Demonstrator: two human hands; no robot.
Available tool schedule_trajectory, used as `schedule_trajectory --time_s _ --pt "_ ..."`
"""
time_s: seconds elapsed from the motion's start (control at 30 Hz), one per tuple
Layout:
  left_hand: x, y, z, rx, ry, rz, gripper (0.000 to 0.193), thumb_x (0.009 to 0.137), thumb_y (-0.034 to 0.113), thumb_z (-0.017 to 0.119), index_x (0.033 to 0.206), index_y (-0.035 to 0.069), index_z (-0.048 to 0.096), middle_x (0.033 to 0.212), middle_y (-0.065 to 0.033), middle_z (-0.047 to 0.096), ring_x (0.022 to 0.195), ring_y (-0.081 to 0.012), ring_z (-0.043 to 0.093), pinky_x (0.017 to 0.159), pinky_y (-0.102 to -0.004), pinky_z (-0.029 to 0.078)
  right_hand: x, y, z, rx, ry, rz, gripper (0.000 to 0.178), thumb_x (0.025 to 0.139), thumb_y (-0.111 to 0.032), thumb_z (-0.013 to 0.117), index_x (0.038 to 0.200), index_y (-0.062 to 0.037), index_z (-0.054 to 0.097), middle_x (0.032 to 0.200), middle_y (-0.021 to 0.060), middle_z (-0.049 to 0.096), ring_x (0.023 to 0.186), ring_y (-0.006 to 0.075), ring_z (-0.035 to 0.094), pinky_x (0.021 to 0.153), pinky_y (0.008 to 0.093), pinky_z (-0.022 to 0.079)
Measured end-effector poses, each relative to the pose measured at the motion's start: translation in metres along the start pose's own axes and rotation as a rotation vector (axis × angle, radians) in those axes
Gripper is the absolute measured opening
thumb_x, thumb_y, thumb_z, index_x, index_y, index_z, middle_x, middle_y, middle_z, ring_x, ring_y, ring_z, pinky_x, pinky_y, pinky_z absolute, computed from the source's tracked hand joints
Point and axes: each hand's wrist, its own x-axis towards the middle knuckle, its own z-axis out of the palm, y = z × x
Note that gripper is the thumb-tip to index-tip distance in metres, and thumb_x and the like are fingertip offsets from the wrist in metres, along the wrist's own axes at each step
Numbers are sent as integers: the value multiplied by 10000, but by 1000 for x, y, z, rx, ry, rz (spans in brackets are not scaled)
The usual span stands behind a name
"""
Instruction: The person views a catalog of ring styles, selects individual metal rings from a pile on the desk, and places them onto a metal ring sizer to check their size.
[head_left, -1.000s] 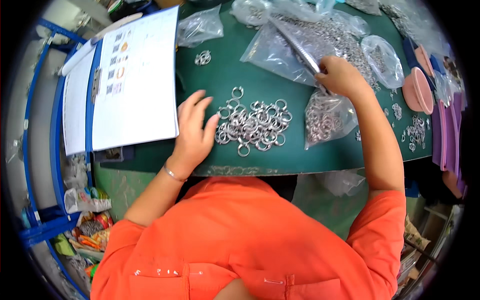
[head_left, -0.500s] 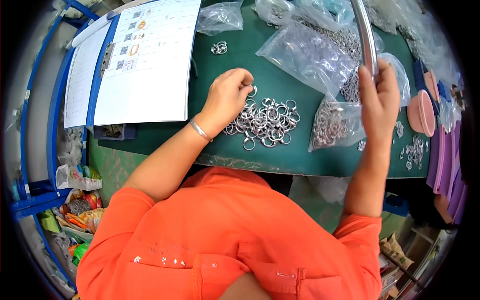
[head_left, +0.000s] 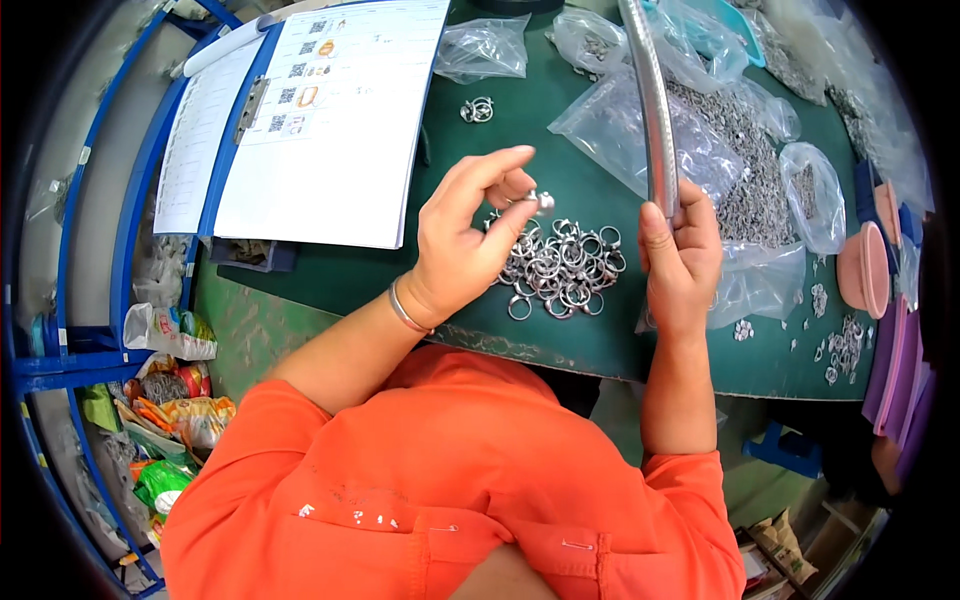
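Between the thumb and fingers of my left hand (head_left: 468, 215) is a small silver-coloured ring (head_left: 541, 202), partly covered by the fingertips. Just below and right of it, a heap of similar rings (head_left: 560, 265) lies on the green tabletop. My right hand (head_left: 682, 255) grips the near end of a long, shiny metal ring mandrel (head_left: 652, 110), which points up and away from me. The mandrel and the held ring are apart. Two or so rings (head_left: 478, 109) sit by themselves beyond my left hand.
An open blue clipboard folder (head_left: 330, 160) with printed sheets covers the left. Clear plastic bags (head_left: 610, 130) and a spread of small metal pieces (head_left: 745, 165) occupy the far right. A pink bowl (head_left: 863, 270) stands at the right edge, near loose pieces (head_left: 848, 350). Blue shelving (head_left: 70, 250) rises at left.
My left hand has come up from the heap with the ring, its fingers reaching further out. My right hand has brought the mandrel leftward, closer to the left hand. The whole view has shifted slightly.
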Motion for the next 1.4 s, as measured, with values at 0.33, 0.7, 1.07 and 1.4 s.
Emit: schedule_trajectory --time_s 0.33,0.7,1.07,1.4 --pt "12 -7 -3 -1322 98 -907 321 857 -7 463 1178 -27 465 888 -66 511 693 -100 479 620 -213 424 -70 -23 -28 -411 -73 14 408 807 -45 598 1192 44 495 931 137 627 797 131 578 726 249 452" --pt "4 -14 -7 -1130 -184 -793 338 846 56 573 1164 -42 513 894 -33 541 724 -106 494 671 -219 430 -106 -30 -28 -749 -163 -141 420 738 -35 656 1142 16 552 628 91 527 514 192 504 493 274 415" --pt "-4 -7 -15 -1106 -320 -942 464 581 -60 767 999 -7 573 861 -42 535 731 -106 553 622 -199 463 -82 -33 -10 -686 -276 -219 394 714 -58 684 1085 0 564 587 77 496 466 189 479 460 280 406" --pt "-11 -17 -9 -968 -400 -660 381 567 35 812 892 28 614 921 -65 511 827 -121 517 706 -216 446 -67 -37 -7 -414 -306 205 188 821 -91 609 979 -9 550 694 58 545 586 89 520 503 237 406"
